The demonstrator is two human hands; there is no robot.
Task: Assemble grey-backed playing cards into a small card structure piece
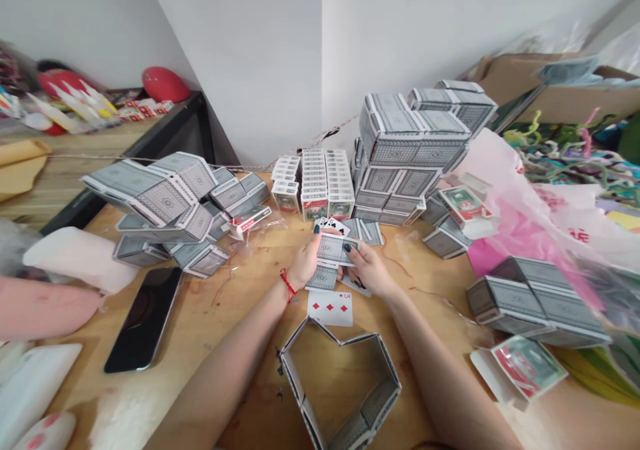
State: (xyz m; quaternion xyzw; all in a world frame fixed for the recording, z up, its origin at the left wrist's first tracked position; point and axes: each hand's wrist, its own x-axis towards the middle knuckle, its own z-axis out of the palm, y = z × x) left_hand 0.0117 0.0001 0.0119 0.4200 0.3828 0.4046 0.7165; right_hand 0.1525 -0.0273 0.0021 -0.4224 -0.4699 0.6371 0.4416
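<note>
My left hand [305,263], with a red string bracelet at the wrist, is closed on grey-backed playing cards [331,249]. From the other side my right hand [367,270] pinches the same cards, thumb on top. Beneath them lie more cards, among them a face-up three of diamonds [330,309] nearer to me. Beyond my hands rest face-up spade cards [331,225] and face-down cards [365,230]. Between my forearms stands a heart-shaped frame of folded cards [393,370], open in the middle.
Tall card-built blocks [400,150] stand at the back right, others [165,193] at the left. Several card boxes [315,183] line the wall. A phone [145,320] lies at the left. Opened card boxes [530,367] and pink plastic [495,190] are at the right.
</note>
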